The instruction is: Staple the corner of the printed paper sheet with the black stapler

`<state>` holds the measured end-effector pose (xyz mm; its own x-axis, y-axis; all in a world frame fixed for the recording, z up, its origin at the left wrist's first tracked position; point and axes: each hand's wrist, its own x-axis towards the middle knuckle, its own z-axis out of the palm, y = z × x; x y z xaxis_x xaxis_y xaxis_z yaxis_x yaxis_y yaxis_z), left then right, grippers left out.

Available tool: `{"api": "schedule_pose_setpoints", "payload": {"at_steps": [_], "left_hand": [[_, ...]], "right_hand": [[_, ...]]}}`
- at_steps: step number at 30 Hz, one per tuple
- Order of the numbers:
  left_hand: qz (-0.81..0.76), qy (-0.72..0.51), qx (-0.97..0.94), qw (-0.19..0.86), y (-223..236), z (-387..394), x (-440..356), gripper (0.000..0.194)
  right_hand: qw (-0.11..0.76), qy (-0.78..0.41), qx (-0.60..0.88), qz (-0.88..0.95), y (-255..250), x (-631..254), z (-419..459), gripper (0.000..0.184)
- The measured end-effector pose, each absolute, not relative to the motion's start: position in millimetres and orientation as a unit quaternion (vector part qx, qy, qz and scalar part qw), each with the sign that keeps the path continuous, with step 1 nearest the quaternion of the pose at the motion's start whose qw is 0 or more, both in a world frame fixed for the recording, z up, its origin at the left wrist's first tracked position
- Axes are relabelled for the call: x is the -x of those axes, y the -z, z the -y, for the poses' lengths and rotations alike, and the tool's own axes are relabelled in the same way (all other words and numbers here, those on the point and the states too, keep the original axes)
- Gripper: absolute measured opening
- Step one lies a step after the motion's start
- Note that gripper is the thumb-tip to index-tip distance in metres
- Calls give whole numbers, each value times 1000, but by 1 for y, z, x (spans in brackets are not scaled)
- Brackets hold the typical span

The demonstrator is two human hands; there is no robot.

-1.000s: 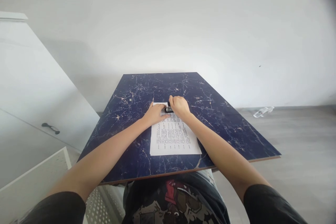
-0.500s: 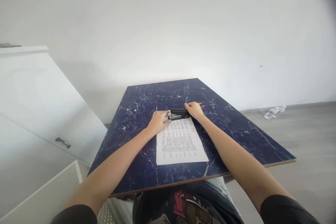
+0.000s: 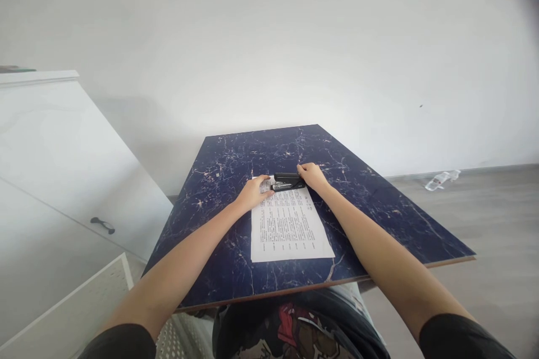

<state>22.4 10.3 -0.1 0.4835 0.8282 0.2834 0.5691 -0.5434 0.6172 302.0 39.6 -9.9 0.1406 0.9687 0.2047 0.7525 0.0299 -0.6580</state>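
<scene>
A printed sheet of paper [image 3: 288, 224] lies on a dark blue marbled board [image 3: 370, 207] resting over my lap. A black stapler [image 3: 287, 182] sits across the sheet's far edge. My left hand [image 3: 253, 193] lies flat on the paper's upper left corner, fingers stretched toward the stapler's left end. My right hand [image 3: 314, 176] is at the stapler's right end, with its fingers curled against it.
A white cabinet [image 3: 54, 179] with a black handle [image 3: 102, 225] stands at the left. A white perforated panel [image 3: 84, 314] is below it. A crumpled clear plastic bottle [image 3: 441, 180] lies on the grey floor by the white wall at the right.
My right hand came off the top of the stapler and slid to its right end, uncovering it. The view shifted slightly. My left hand stayed on the paper.
</scene>
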Motion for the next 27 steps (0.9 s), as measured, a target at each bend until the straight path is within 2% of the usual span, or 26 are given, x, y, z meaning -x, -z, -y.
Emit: {"api": "schedule_pose_setpoints", "payload": {"at_steps": [9,15,17,19,22,27], "left_hand": [[-416,-274,-842,209,-1,-10,-22,49],[-416,-285,-838,207,0,-11,-21,50],[-412,-296,-837,204,1,-12,-21,47],[-398,-309,-841,197,2,-13,-20,36],[-383,-323,-845,186,2,-13,-21,19],[-390,-332,-836,195,-1,-12,-22,15]], "right_hand": [[316,-177,676,642,4,-300,-37,44],[382,-190,591,685,-6,-300,-27,53],[363,-217,517,744,-13,-300,-21,49],[309,-234,458,800,-18,-300,-16,43],[250,-233,452,824,-22,-301,-11,42],[255,-214,478,813,-23,-302,-12,34]]}}
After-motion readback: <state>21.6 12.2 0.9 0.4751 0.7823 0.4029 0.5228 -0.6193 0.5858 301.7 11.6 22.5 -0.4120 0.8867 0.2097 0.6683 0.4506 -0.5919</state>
